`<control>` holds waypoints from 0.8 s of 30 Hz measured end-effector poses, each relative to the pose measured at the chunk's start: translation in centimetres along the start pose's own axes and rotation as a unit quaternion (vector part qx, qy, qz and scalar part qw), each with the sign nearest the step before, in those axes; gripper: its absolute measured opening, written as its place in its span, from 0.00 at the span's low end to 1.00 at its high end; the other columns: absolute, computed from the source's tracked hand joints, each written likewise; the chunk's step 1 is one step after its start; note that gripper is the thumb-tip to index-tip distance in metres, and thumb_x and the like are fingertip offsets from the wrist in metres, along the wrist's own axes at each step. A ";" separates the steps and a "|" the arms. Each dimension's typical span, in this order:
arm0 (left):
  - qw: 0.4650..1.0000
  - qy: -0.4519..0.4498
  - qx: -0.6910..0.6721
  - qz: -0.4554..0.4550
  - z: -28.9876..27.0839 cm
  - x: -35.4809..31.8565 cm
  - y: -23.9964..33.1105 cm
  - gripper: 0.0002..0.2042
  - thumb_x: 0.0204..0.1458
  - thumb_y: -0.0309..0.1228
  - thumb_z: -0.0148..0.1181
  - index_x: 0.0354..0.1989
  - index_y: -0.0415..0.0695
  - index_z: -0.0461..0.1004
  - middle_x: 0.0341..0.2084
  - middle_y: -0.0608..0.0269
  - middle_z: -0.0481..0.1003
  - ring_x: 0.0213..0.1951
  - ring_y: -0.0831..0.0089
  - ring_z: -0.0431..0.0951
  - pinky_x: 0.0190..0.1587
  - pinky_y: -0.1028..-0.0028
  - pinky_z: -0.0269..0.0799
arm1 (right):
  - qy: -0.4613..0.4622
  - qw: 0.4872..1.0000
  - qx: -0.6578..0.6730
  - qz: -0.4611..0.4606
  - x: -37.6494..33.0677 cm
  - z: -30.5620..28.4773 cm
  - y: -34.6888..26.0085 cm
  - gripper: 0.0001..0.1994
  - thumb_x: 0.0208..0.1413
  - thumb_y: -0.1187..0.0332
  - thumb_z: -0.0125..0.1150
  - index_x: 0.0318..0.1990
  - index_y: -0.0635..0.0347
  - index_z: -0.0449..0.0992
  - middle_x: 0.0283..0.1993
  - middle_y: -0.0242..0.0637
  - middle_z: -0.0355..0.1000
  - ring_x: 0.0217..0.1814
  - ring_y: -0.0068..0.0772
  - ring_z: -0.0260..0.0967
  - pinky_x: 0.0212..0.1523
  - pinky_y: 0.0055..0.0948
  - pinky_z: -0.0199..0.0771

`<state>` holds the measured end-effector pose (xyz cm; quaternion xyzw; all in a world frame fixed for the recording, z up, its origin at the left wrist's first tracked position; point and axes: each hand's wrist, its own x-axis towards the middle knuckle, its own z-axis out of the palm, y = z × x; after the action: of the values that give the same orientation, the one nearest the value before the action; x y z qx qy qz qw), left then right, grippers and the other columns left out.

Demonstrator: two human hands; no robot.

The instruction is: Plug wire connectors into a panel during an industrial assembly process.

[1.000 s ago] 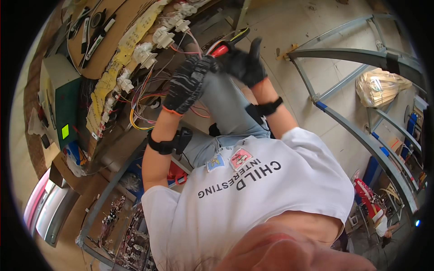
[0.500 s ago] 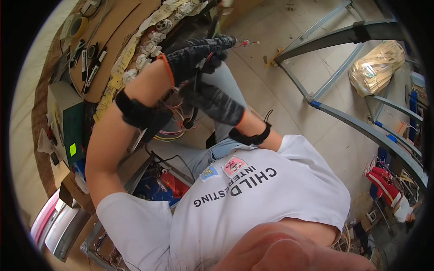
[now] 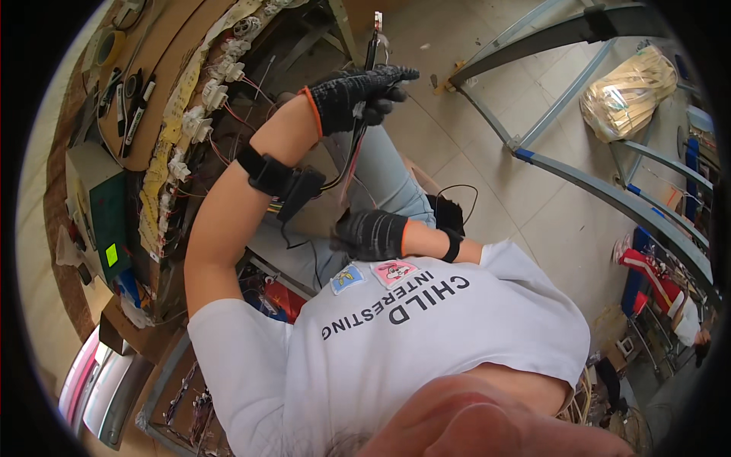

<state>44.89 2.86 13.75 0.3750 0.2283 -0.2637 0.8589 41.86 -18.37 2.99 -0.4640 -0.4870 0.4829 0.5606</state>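
Note:
My left hand point(image 3: 364, 97), in a black-grey knit glove with an orange cuff, is closed round a wire bundle point(image 3: 352, 164). The bundle's dark upper part stands above the fist and ends in a small light-coloured connector point(image 3: 378, 24). Below the fist, thin wires of several colours hang toward my lap. My right hand point(image 3: 371, 234), gloved alike, is low in front of my shirt, apart from the left. Its fingertips are smeared by motion near the lower wires, and I cannot tell whether it grips any.
Along the board point(image 3: 171, 84) at left runs a row of white connectors point(image 3: 196, 124) with wires. Markers point(image 3: 138, 114) and a tape roll point(image 3: 110, 47) lie on it. A metal frame point(image 3: 609, 206) stands at right, with a bagged bundle point(image 3: 630, 93) on it. Another person point(image 3: 662, 286) is at far right.
My right hand has moved away from the left hand, down toward my shirt. My left hand, still on the wire bundle, has shifted slightly right.

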 end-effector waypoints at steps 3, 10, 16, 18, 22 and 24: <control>0.992 0.057 0.056 0.094 2.6 -1.4 -0.6 0.18 0.58 0.35 0.43 0.55 0.44 0.61 0.21 0.78 0.62 0.18 0.90 0.56 0.18 0.88 0.51 | -0.078 0.874 0.468 0.100 1.5 -2.7 -2.7 0.33 0.50 0.42 0.40 0.53 0.63 0.63 0.52 0.45 0.63 0.54 0.41 0.61 0.56 0.40 0.57; 0.973 0.161 0.066 0.151 5.6 -5.7 -5.1 0.21 0.56 0.30 0.47 0.59 0.51 0.57 0.24 0.72 0.68 0.19 0.89 0.61 0.19 0.89 0.57 | 0.166 0.737 0.644 0.120 11.5 -12.2 -3.5 0.25 0.51 0.50 0.48 0.45 0.66 0.66 0.38 0.43 0.70 0.39 0.41 0.69 0.42 0.38 0.69; 0.944 0.228 -0.007 0.239 4.5 -4.1 -6.4 0.17 0.56 0.29 0.45 0.56 0.49 0.60 0.21 0.67 0.69 0.15 0.86 0.62 0.16 0.86 0.57 | 0.289 0.742 0.605 0.026 15.8 -13.2 -5.5 0.05 0.55 0.69 0.52 0.36 0.59 0.69 0.25 0.33 0.67 0.20 0.27 0.63 0.23 0.32 0.71; 0.930 0.273 -0.028 0.245 4.0 -3.0 -6.4 0.12 0.56 0.30 0.47 0.49 0.48 0.64 0.17 0.68 0.68 0.13 0.85 0.61 0.14 0.85 0.55 | 0.376 0.805 0.459 -0.010 16.7 -14.0 -6.8 0.07 0.56 0.68 0.50 0.39 0.60 0.69 0.25 0.33 0.67 0.20 0.26 0.62 0.24 0.31 0.71; 0.894 0.351 -0.124 0.250 3.3 -2.3 -5.7 0.04 0.55 0.32 0.49 0.33 0.47 0.70 0.14 0.73 0.67 0.14 0.85 0.64 0.13 0.85 0.56 | 0.427 0.874 0.229 -0.032 18.2 -16.0 -7.2 0.12 0.58 0.67 0.45 0.47 0.60 0.67 0.28 0.36 0.65 0.22 0.24 0.61 0.25 0.28 0.71; 0.886 0.332 -0.151 0.288 2.3 -1.9 -6.2 0.05 0.55 0.32 0.50 0.33 0.45 0.70 0.14 0.73 0.67 0.14 0.85 0.64 0.14 0.85 0.56 | 0.384 0.897 0.218 -0.033 19.2 -17.0 -6.5 0.13 0.58 0.71 0.43 0.50 0.60 0.64 0.30 0.38 0.66 0.24 0.25 0.61 0.29 0.28 0.72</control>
<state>39.99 -1.96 13.06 0.3561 0.4187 0.1728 0.8173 60.49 -0.83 9.73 -0.4632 -0.1313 0.3428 0.8067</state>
